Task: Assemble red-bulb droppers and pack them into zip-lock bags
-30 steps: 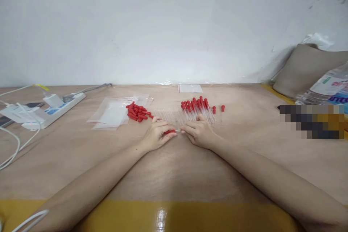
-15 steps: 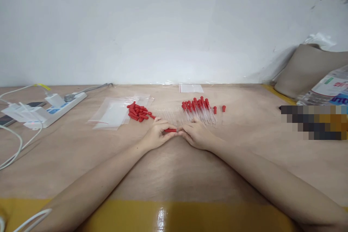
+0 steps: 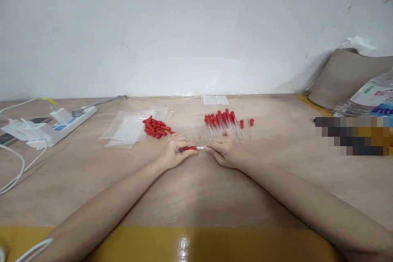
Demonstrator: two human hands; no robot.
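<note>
Head view: left hand point(image 3: 176, 151) pinching a red cap point(image 3: 190, 147), right hand point(image 3: 225, 149) gripping a glass tube point(image 3: 202, 147). Both pieces low over the table point(image 3: 196, 200), between the hands, end to end and meeting. Beyond the left hand, a heap of caps point(image 3: 154, 127) beside clear bags point(image 3: 121, 131); loose tubes point(image 3: 190, 132) mid-table; capped droppers point(image 3: 221, 118) lie just past the right hand.

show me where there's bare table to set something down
Bare tabletop lies between the left forearm and right forearm, and between the power strip and left forearm. Crowded just beyond the left hand and right hand: bags, red bulbs, clear tubes, red-capped tubes.
</note>
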